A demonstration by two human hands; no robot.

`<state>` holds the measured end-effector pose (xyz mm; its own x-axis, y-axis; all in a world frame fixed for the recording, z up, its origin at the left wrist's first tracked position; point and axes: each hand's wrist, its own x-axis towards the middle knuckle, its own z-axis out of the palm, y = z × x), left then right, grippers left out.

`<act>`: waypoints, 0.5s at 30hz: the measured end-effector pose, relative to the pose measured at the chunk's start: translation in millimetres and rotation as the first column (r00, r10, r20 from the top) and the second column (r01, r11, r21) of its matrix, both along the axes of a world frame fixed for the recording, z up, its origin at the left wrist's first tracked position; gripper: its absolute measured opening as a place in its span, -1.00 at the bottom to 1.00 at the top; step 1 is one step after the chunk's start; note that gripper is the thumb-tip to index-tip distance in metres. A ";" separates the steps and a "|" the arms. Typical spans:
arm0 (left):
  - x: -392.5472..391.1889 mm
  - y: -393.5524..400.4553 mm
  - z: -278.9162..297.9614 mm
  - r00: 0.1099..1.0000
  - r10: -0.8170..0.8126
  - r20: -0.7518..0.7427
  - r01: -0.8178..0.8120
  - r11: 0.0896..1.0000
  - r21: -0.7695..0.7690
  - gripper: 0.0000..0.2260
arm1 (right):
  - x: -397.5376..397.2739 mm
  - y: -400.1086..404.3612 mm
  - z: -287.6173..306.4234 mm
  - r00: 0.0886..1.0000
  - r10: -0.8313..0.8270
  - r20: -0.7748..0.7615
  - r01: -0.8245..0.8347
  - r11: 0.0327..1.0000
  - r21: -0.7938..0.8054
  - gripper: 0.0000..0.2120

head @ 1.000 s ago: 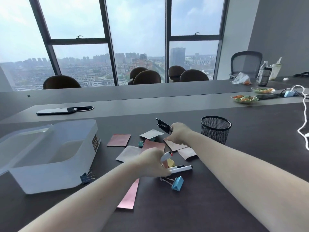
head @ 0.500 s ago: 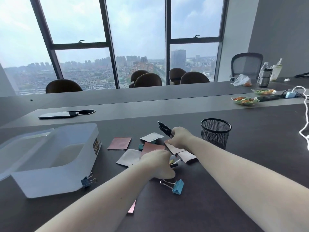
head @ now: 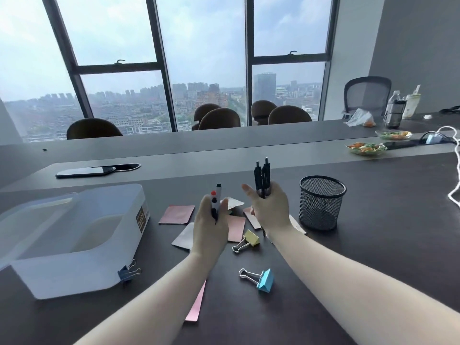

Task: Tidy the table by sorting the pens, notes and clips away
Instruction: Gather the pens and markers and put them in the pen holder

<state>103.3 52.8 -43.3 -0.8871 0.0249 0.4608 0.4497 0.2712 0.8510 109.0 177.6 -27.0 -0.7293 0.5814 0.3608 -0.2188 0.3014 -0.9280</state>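
My left hand (head: 210, 229) is raised above the table, shut on two marker pens (head: 216, 199) that point upward, one red-capped. My right hand (head: 270, 210) holds a bunch of black pens (head: 261, 176) upright, thumb spread toward the left hand. A black mesh pen cup (head: 321, 202) stands just right of that hand. Under the hands lie several pink and white notes (head: 176, 214). A yellow binder clip (head: 249, 240) and a blue binder clip (head: 261, 278) lie nearer me. Another blue clip (head: 128, 271) rests against the translucent storage box (head: 74, 240) at left.
A phone (head: 86, 171) lies on the raised grey centre strip. Food plates (head: 366, 148), bottles (head: 394, 112) and a white cable (head: 456, 170) sit at far right. Brown chairs (head: 219, 119) line the window side. A pink note strip (head: 196, 305) lies under my left forearm.
Both hands have lifted off the table. The left hand picked up the marker pens and raised them; the right hand turned its black pens upright.
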 end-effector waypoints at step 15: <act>-2.0 11.8 -18.3 0.994 0.032 0.107 -0.031 0.999 -0.013 -0.62 | 9.5 -9.9 -17.4 0.999 -0.013 -0.041 0.017 0.995 0.103 -0.78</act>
